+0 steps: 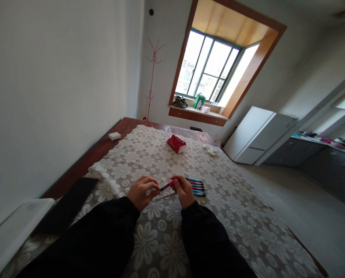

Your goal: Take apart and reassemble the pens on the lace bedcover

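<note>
At the far left a white tray-like object [12, 227] was seen at the frame edge, with a flat black slab [66, 208] lying just beside it on the table's bare wooden margin. Further back on that margin a small white box [114, 135] was noted. The table was covered by a lace cloth with a flower pattern [166, 247]. The left hand [141, 192] was recorded curled closed around the dark end of a red pen [166, 186], fingertips pinched on it. The pen was held level above the cloth, near the table's front edge, spanning the gap between both hands. A thin white stick-like item [164, 196] lay on the cloth directly under the pen; its nature could not be determined. The right hand [184, 190] was recorded closed on the pen's red end, thumb and fingers gripping it. Just right of that hand, touching or nearly so, a row of pens [197, 187] lay side by side on the cloth. Well behind, mid-table, a red pouch [176, 143] was noted, and to its right some small white scraps [209, 150].
</note>
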